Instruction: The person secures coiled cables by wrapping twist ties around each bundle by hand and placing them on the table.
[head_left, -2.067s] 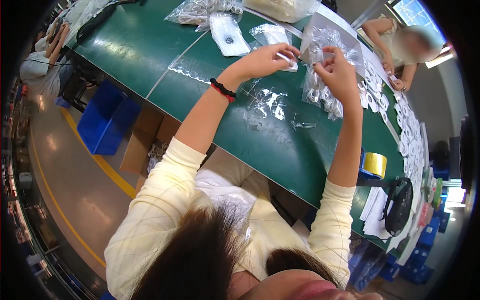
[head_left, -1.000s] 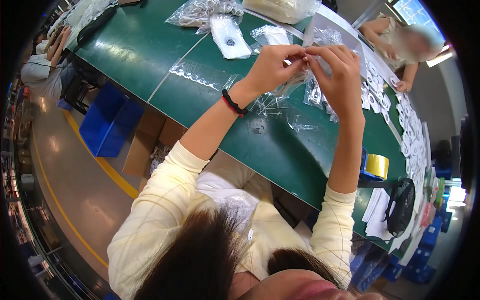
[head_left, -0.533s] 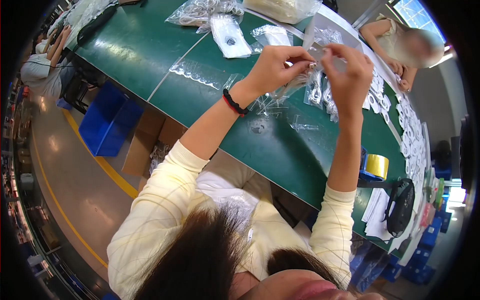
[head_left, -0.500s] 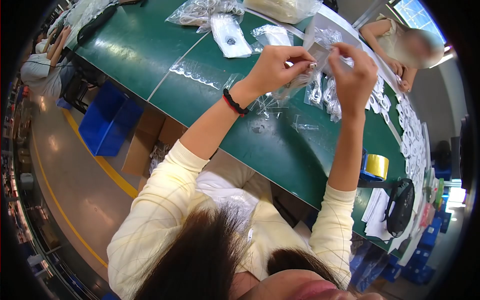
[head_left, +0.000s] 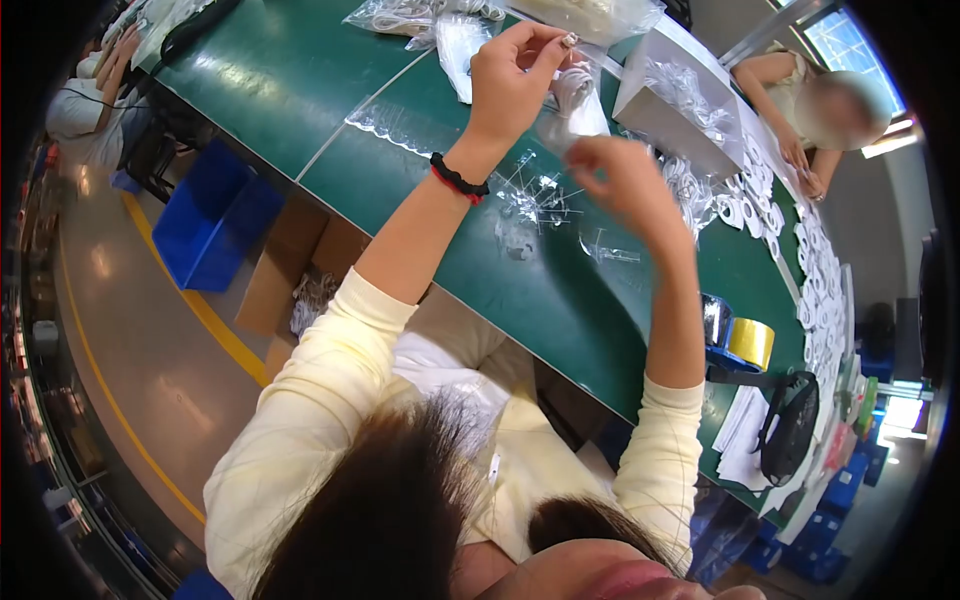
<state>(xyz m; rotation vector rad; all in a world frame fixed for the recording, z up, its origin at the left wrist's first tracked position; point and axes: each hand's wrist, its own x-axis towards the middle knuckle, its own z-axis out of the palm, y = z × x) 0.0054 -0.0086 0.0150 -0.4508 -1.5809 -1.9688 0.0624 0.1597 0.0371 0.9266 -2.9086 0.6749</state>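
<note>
Left hand [head_left: 512, 85] holds a looped white cable [head_left: 573, 92].

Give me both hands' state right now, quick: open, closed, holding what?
Left hand: closed, pinching bagged white cable at its top.
Right hand: blurred; whether it holds anything cannot be told.
</note>
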